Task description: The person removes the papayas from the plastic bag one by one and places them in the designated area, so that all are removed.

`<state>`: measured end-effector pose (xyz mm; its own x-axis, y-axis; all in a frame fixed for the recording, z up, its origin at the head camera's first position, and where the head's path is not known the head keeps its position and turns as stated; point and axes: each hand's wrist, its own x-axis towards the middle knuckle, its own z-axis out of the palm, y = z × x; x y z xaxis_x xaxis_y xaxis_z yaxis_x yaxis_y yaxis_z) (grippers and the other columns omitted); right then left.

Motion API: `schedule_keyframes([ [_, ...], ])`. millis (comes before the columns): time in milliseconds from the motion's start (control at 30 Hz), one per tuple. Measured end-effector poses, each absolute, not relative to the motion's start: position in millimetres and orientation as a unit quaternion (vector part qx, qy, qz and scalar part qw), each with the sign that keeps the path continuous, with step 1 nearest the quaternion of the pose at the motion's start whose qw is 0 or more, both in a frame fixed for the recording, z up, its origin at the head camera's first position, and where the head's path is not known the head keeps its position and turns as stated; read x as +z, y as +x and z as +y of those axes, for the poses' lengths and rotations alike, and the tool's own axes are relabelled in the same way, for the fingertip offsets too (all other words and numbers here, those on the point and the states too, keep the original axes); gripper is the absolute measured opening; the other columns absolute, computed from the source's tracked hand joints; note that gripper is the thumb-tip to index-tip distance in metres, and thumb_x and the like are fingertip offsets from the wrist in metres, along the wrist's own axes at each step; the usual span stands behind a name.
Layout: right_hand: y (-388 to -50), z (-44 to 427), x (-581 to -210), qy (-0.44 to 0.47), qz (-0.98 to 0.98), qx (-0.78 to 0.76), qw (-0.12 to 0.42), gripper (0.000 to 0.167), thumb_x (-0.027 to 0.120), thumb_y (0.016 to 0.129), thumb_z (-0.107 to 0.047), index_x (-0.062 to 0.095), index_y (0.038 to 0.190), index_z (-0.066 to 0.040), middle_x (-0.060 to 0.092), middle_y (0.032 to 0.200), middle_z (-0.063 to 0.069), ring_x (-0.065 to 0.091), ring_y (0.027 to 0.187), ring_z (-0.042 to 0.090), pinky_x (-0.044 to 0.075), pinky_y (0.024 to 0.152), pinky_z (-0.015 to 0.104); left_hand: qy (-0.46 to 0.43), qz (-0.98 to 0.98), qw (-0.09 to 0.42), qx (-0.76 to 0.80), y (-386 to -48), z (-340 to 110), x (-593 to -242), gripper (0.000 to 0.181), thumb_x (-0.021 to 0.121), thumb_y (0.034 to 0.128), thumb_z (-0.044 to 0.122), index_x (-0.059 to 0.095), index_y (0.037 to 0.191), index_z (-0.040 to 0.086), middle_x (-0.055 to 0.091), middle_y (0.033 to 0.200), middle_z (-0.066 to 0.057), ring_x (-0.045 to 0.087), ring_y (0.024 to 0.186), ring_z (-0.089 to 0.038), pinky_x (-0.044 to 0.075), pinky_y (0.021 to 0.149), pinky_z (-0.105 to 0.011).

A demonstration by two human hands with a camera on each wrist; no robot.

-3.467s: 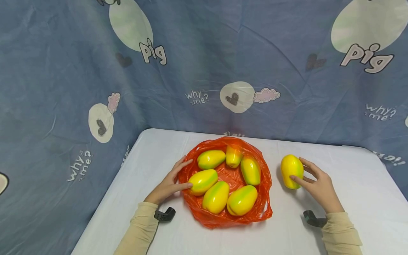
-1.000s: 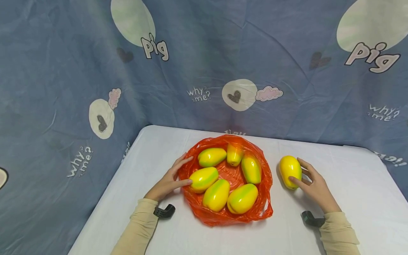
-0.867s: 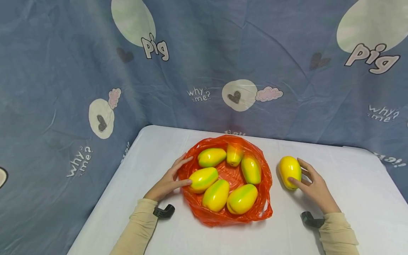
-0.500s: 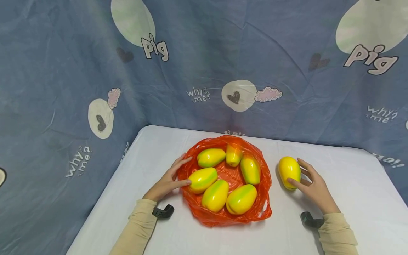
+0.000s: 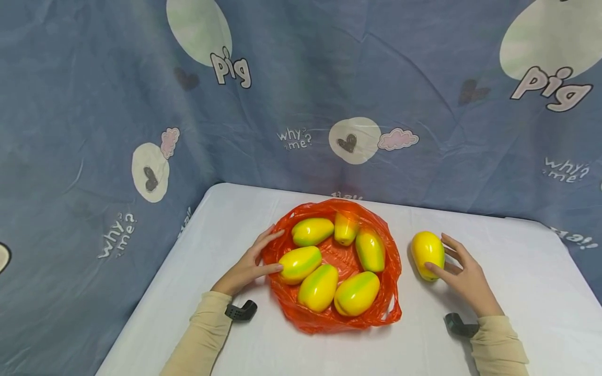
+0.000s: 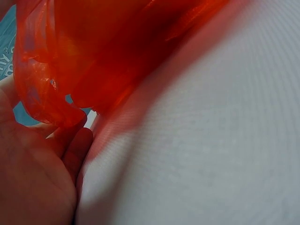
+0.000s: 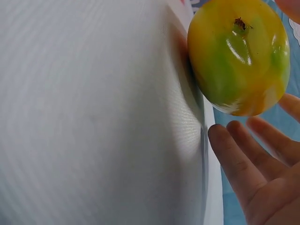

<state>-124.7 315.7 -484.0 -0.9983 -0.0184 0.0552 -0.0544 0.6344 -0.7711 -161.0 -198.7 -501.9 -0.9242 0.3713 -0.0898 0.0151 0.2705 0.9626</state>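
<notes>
In the head view, a red plastic bag (image 5: 324, 324) lies spread open on the table. Several glossy yellow-green papayas (image 5: 356, 295) sit inside it, in a rough ring. My left hand (image 5: 246, 269) rests at the bag's left rim, thumb tip over the edge beside one papaya. The left wrist view has those fingers against the outside of the red bag (image 6: 117, 51). To the right of the bag lies a single papaya (image 5: 427, 253). My right hand (image 5: 465, 271) touches its right side with thumb and index finger. The other fingers (image 7: 239, 168) extend apart from the papaya (image 7: 239, 61).
A white-covered table (image 5: 376, 350) carries everything. Behind it and along the left hangs a blue printed cloth (image 5: 263, 78). A strip of table (image 5: 405, 292) separates the bag from the single papaya.
The single papaya and my right hand have shifted slightly left since the earliest frame. During the last second both hands stay in place; the view itself drifts a little.
</notes>
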Motion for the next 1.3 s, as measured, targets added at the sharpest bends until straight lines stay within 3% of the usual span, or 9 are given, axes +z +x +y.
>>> schedule_keyframes([
  [167,-123,317,-481,0.017,-0.911,0.411,0.041,0.087,0.078,0.093,-0.035,0.030,0.163,-0.015,0.037,0.165,0.019,0.048,0.142,0.032,0.041,0.089,-0.004,0.124,0.783,0.152,0.590,-160,-199,-500,0.076,0.080,0.0874,0.033,0.043,0.153,0.045,0.008,0.174,0.014,0.005,0.163,-0.027,0.016,0.128,-0.064],
  [333,-122,318,-476,0.032,-0.908,0.410,0.079,0.087,0.080,0.091,-0.030,0.032,0.163,-0.018,0.040,0.162,0.018,0.042,0.133,-0.012,0.037,0.092,-0.007,0.122,0.785,0.154,0.587,-160,-199,-500,0.076,0.080,0.0871,0.034,0.043,0.152,0.046,0.008,0.174,0.015,0.004,0.163,-0.027,0.014,0.128,-0.064],
  [433,-121,317,-472,0.040,-0.906,0.411,0.096,0.087,0.082,0.090,-0.027,0.033,0.162,-0.021,0.041,0.162,0.018,0.035,0.124,-0.025,0.036,0.093,-0.007,0.121,0.785,0.154,0.588,-161,-200,-501,0.076,0.081,0.0869,0.035,0.044,0.152,0.046,0.008,0.174,0.015,0.003,0.163,-0.026,0.013,0.128,-0.065],
  [667,-118,309,-461,0.068,-0.896,0.420,0.125,0.087,0.085,0.086,-0.015,0.038,0.160,-0.023,0.045,0.159,0.015,0.036,0.128,-0.023,0.037,0.096,-0.006,0.123,0.783,0.154,0.589,-161,-200,-502,0.076,0.081,0.0872,0.033,0.044,0.152,0.046,0.008,0.174,0.015,0.004,0.163,-0.027,0.014,0.128,-0.065],
  [867,-114,293,-444,0.102,-0.886,0.428,0.147,0.087,0.088,0.080,-0.006,0.047,0.155,-0.024,0.051,0.151,-0.013,0.043,0.130,-0.017,0.041,0.097,-0.003,0.126,0.782,0.152,0.591,-162,-200,-504,0.076,0.081,0.0873,0.033,0.043,0.153,0.044,0.008,0.174,0.014,0.003,0.163,-0.027,0.013,0.128,-0.065],
  [1000,-112,282,-434,0.121,-0.880,0.433,0.156,0.087,0.088,0.078,0.000,0.050,0.152,-0.024,0.051,0.146,-0.023,0.049,0.127,-0.014,0.042,0.098,-0.002,0.126,0.782,0.154,0.590,-162,-200,-505,0.077,0.081,0.0871,0.033,0.043,0.153,0.045,0.008,0.174,0.015,0.003,0.163,-0.027,0.013,0.128,-0.065],
  [1300,-110,253,-421,0.189,-0.877,0.421,0.135,0.076,0.089,0.077,0.000,0.059,0.145,-0.018,0.059,0.140,-0.016,0.057,0.122,-0.009,0.045,0.097,0.002,0.130,0.779,0.154,0.594,-163,-201,-505,0.077,0.081,0.0876,0.031,0.043,0.153,0.044,0.007,0.174,0.014,0.002,0.163,-0.026,0.012,0.129,-0.063],
])
